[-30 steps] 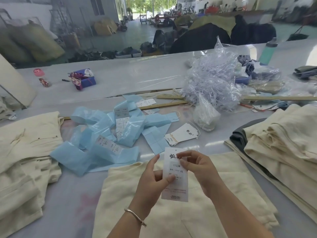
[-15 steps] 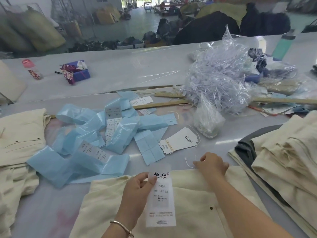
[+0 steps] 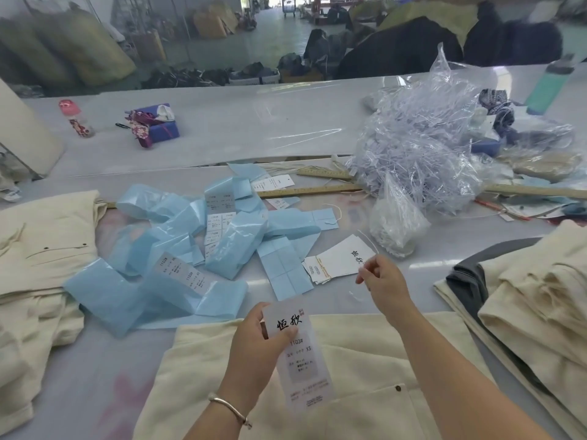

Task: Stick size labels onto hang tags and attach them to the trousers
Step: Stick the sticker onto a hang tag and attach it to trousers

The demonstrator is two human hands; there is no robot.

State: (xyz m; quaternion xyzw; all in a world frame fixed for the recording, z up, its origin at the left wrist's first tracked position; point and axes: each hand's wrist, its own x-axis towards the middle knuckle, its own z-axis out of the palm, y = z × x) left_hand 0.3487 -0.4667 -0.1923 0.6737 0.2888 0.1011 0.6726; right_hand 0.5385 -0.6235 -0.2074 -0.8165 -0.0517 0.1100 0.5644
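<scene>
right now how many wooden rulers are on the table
2 wooden rulers, possibly more hidden. A short one lies left of the clear plastic heap; a long one lies just in front, running under the heap and apparently emerging on its right.

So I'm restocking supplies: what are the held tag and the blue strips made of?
The hang tag in the left hand looks like stiff matte white card, staying flat. The blue strips look like glossy release paper, creased with sheen.
</scene>
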